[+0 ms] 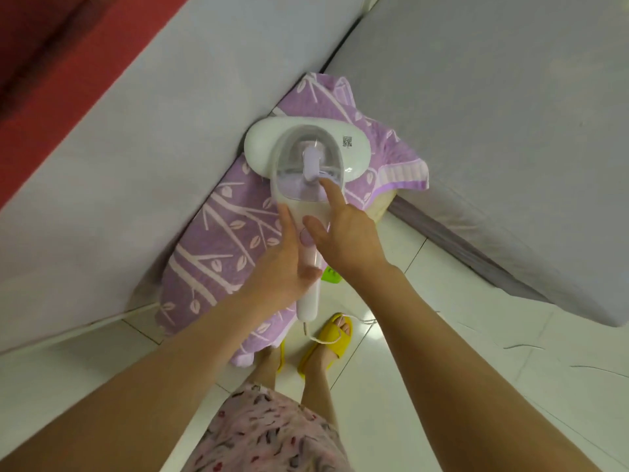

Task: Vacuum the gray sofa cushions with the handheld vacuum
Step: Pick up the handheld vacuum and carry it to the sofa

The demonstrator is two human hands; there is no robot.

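A white handheld vacuum (304,148) with a clear dust cup and a lilac button lies on a purple leaf-patterned towel (221,240). The towel sits in the gap between two gray sofa cushions, one on the left (136,148) and one on the right (510,131). My left hand (279,267) lies against the left side of the vacuum's handle, fingers straight and thumb across the handle. My right hand (347,233) reaches in from the right; its index finger touches the dust cup and its thumb is near the button.
White tile floor (442,352) lies below, with the vacuum's cord (318,339) trailing over my feet in yellow slippers (335,347). A small green object (332,275) sits on the floor under my right wrist. A red surface (34,80) borders the left cushion.
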